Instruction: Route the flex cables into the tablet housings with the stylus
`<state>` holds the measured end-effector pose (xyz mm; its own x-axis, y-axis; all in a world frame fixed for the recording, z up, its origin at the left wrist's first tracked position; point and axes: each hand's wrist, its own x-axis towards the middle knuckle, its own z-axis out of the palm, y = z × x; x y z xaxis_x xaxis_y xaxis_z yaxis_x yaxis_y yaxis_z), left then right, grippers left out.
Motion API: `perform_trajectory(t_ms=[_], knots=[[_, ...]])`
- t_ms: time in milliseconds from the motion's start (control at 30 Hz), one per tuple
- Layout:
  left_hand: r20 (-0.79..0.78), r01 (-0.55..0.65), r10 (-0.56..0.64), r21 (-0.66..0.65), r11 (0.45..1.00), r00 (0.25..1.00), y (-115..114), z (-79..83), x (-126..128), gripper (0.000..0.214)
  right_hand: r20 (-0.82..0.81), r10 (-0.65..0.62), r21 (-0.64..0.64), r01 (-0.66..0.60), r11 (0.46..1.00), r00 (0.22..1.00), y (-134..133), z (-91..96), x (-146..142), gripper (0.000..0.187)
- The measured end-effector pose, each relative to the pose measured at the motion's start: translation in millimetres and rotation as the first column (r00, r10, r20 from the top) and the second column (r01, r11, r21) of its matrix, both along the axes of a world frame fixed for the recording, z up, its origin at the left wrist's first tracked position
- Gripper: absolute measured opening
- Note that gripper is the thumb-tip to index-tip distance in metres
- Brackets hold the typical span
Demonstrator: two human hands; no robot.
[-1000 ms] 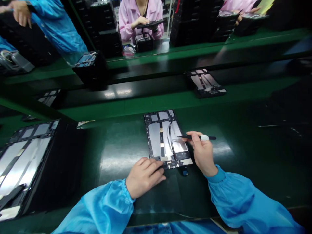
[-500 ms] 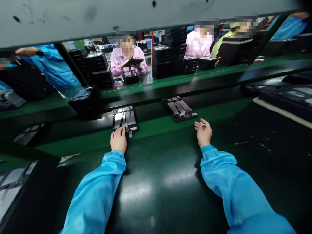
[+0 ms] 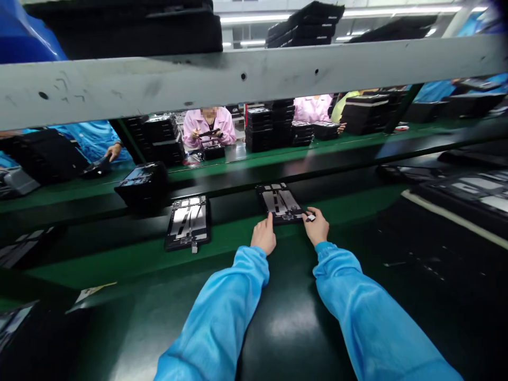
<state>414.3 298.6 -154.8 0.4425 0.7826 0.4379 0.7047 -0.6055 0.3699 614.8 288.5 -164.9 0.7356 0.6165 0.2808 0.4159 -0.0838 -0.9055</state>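
An opened tablet [image 3: 281,203], its silver battery cells and dark ribbon cables exposed, lies straight ahead of me. My left hand [image 3: 264,236] is at its near left corner, one finger straight along the edge and the others curled. At the near right corner is my right hand [image 3: 317,227], with a small white-and-black piece [image 3: 311,217] between its fingers; its kind is too small to make out. Another opened tablet [image 3: 188,222] lies to the left, untouched, a short connector tab hanging from its near edge.
A black box [image 3: 142,182] stands behind the left tablet. More opened tablets [image 3: 476,193] are stacked at the right. A grey beam [image 3: 278,74] crosses above, carrying black trays [image 3: 305,26]. Beyond the green bench, co-workers in pink [image 3: 212,129] and blue sleeves sit among black stacks.
My left hand has left the left tablet and come right to the other one. My right hand has moved in to that tablet's near right corner. The view has tilted upward.
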Motion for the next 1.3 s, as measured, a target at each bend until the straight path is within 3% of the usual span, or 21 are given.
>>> perform_trajectory(t_ms=[133, 267, 367, 433, 500, 567, 633, 733, 867, 933, 1033, 1133, 1200, 1300], knots=[[0.135, -0.055, 0.077, -0.161, 0.985, 0.988, -14.4, -3.3, -25.7, 0.039, -0.059, 0.128, 0.078, -0.123, 0.989, 0.99, -33.9, -1.7, -17.7, 0.043], [0.184, 0.03, 0.032, -0.322, 0.946, 0.982, -73.6, -2.9, -86.8, 0.041, -0.122, 0.397, 0.103, -0.387, 0.916, 0.909, -97.4, -3.0, -47.8, 0.043], [0.198, 0.11, -0.027, -0.418, 0.902, 0.98, -137.4, 4.2, -144.7, 0.062, -0.17, 0.59, 0.051, -0.591, 0.805, 0.789, -158.5, 2.8, -72.3, 0.045], [0.203, 0.143, -0.052, -0.463, 0.875, 0.978, -181.6, 10.4, -179.5, 0.08, -0.203, 0.726, -0.018, -0.744, 0.668, 0.657, -197.5, 8.7, -87.2, 0.061], [0.178, 0.135, -0.052, -0.492, 0.86, 0.983, -222.3, 15.0, -205.2, 0.083, -0.205, 0.802, -0.098, -0.827, 0.554, 0.561, -229.9, 13.5, -99.3, 0.074], [0.132, 0.089, -0.025, -0.508, 0.857, 0.991, -255.2, 16.9, -220.0, 0.081, -0.178, 0.834, -0.177, -0.851, 0.494, 0.522, -252.7, 15.6, -107.4, 0.072], [0.097, 0.036, 0.015, -0.501, 0.865, 0.995, -276.9, 17.5, -226.0, 0.079, -0.141, 0.848, -0.235, -0.849, 0.473, 0.511, -265.4, 15.5, -110.7, 0.065], [0.067, -0.005, 0.04, -0.462, 0.887, 0.997, -287.3, 22.2, -229.0, 0.076, -0.097, 0.858, -0.289, -0.839, 0.461, 0.504, -270.8, 16.9, -110.1, 0.063], [0.053, -0.016, 0.04, -0.379, 0.925, 0.998, -277.3, 37.1, -231.4, 0.053, 0.034, 0.819, -0.264, -0.786, 0.56, 0.572, -271.8, 30.1, -119.7, 0.055], [0.069, -0.001, 0.024, -0.311, 0.95, 0.997, -271.4, 41.5, -228.1, 0.038, 0.092, 0.819, -0.22, -0.79, 0.572, 0.567, -272.5, 38.7, -136.1, 0.046], [0.062, 0.045, -0.035, -0.179, 0.983, 0.997, -267.3, 40.2, -218.2, 0.021, 0.112, 0.885, -0.177, -0.867, 0.466, 0.453, -270.7, 47.2, -168.4, 0.03], [0.099, 0.086, -0.075, -0.109, 0.99, 0.992, -269.4, 35.4, -210.3, 0.02, 0.1, 0.931, -0.147, -0.92, 0.362, 0.351, -265.6, 49.6, -194.1, 0.024], [0.184, 0.109, -0.078, -0.165, 0.98, 0.98, -272.7, 33.7, -207.9, 0.018, 0.101, 0.94, -0.132, -0.932, 0.336, 0.325, -262.8, 50.0, -203.1, 0.022], [0.297, 0.102, 0.002, -0.335, 0.936, 0.955, -277.5, 33.8, -206.4, 0.019, 0.116, 0.935, -0.132, -0.928, 0.348, 0.335, -262.0, 51.1, -207.5, 0.02]])
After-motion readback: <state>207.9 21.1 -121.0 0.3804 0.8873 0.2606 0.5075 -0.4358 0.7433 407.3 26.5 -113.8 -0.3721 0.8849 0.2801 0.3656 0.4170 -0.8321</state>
